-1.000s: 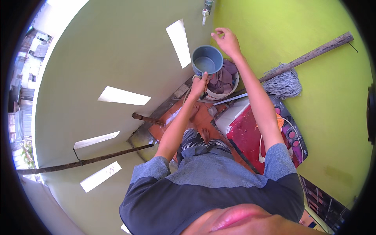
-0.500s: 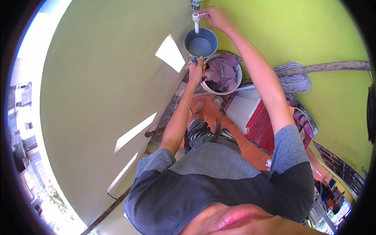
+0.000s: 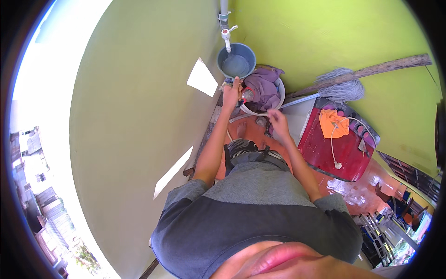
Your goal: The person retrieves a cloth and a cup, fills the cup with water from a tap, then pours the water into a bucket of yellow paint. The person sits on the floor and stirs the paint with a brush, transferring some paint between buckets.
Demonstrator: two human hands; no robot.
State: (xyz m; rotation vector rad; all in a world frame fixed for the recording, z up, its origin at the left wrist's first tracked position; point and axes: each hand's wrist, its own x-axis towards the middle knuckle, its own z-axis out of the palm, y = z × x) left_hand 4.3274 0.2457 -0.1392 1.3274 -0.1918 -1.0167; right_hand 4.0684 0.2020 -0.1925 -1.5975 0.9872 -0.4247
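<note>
Beneath a white tap in the wall corner is a round blue-grey container with water in it. My left hand is closed at its near edge, thumb on top; the exact grip is hidden. Close by that hand are a clear bottle with red parts and a patterned bit of something. A white bucket stuffed with purple cloth stands just beyond. My right hand hangs near the bucket's front rim, holding nothing, its fingers loosely bent and slightly blurred.
To the right, a grey string mop leans by a wooden pole along the green wall. Below lies a red cooler-like box with an orange cloth and a white cord. Tiled floor looks wet at right.
My right hand has left the tap's lever and come down beside the white bucket. The tap's lever now points up to the right. My left hand stays at the blue-grey container.
</note>
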